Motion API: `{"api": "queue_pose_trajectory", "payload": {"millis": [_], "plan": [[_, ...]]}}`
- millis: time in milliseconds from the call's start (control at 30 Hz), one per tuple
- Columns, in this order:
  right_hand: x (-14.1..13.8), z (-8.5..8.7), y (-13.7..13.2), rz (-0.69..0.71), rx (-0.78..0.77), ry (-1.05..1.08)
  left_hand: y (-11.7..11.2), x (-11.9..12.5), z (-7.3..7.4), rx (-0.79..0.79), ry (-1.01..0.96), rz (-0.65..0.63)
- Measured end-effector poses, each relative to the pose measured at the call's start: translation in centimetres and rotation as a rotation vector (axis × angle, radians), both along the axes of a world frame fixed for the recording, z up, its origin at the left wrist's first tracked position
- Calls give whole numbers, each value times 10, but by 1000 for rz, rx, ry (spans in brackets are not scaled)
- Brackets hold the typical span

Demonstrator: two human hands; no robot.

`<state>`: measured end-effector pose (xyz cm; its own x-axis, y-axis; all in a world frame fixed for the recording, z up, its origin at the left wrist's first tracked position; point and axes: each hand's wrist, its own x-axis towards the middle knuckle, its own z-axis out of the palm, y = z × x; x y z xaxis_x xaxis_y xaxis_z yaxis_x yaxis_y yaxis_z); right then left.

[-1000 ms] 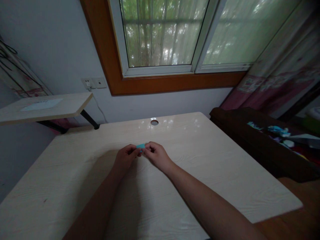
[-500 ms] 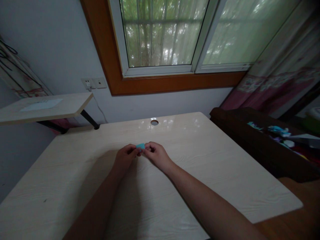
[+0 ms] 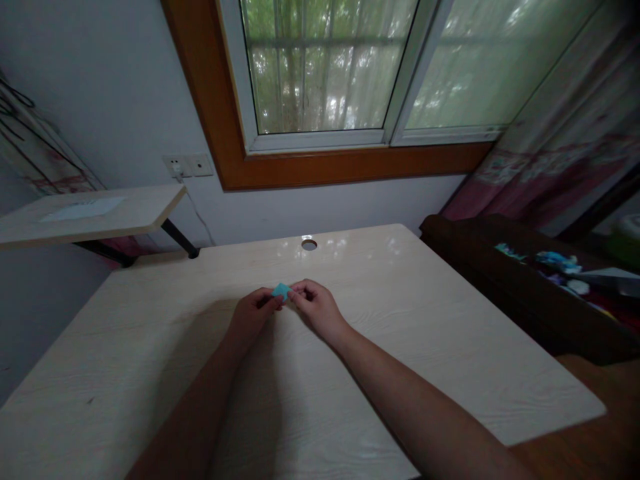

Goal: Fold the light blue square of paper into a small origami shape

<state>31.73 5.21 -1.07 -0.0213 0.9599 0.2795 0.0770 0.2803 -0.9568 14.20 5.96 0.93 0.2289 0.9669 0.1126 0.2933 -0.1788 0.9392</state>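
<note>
A small piece of light-blue folded paper point(image 3: 281, 291) is pinched between my two hands, just above the pale wooden desk point(image 3: 390, 320). My left hand point(image 3: 254, 310) grips its left side with thumb and fingers pressed together. On the other side, my right hand point(image 3: 316, 307) pinches the right edge, its thumb lying over the front. The paper shows a pointed, diamond-like top. My fingertips cover its lower part, so the folds there cannot be made out.
Behind the hands, a round cable hole point(image 3: 309, 245) sits near the desk's back edge. A raised shelf point(image 3: 125, 207) on black legs stands at the left. Right of the desk is a dark wooden piece of furniture point(image 3: 480, 280) with several small items on it.
The blue paper has turned from a flat-topped shape to a pointed one between my fingers. My right hand has shifted slightly upward; my left hand has barely moved.
</note>
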Motion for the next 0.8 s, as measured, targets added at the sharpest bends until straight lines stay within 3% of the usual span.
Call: {"api": "queue_pose_trajectory", "payload": {"millis": [233,500,800], "plan": [[1,2,-1,-66,37,-77,0,3,2,-27,-176,72],[3,8,-3,-107,168,-257,-3,3,3,-58,-253,2],[2,12,-6,-95,185,-276,-4,4,2,-67,-234,-9]]}}
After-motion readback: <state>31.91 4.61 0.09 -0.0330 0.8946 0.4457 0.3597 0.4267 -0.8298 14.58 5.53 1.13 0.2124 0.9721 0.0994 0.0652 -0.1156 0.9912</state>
